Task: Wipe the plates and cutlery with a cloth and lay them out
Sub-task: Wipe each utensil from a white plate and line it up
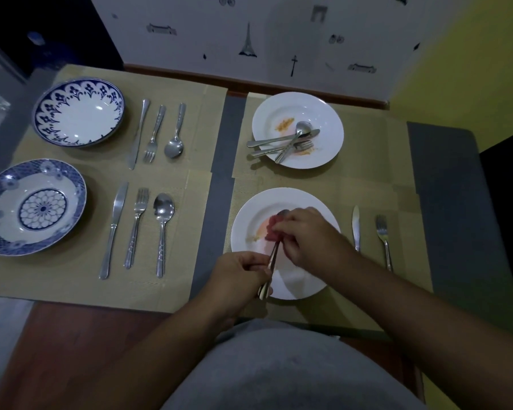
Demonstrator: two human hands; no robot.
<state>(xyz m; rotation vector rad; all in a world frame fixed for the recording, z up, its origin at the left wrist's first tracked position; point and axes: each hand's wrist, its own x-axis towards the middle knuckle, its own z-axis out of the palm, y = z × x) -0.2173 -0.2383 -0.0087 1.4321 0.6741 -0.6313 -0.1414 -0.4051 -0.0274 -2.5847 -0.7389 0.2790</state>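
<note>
Because the spoon [272,260] needs steadying while it is rubbed, the left hand [240,272] grips the end of its handle with fingers curled round the metal. The right hand [305,232] pinches a reddish cloth [274,229] around the neck and bowl, fingertips pressed together on the fabric. Only the bowl's tip shows beyond the right fingers.

Both hands work over the near white plate [296,282], which lies directly beneath the fingers and bears orange and pink smears. I judge that holding the spoon there keeps wiped-off soil on a plate not yet cleaned.

Just right of the right knuckles, a knife [356,229] and a fork [383,235] lie parallel on the mat [406,202], with room beside them for the spoon. Beyond the fingertips sits the far white plate [323,113], soiled, carrying piled cutlery [285,142]: a knife, a fork and a spoon.

Well left of the left fingers, the far blue plate [77,113] and the near blue plate [33,207] each have a knife, fork and spoon lined up alongside, the far row [154,134] and the near row [137,226].

Counted: four plates, four knives, four forks, four spoons, one cloth.
</note>
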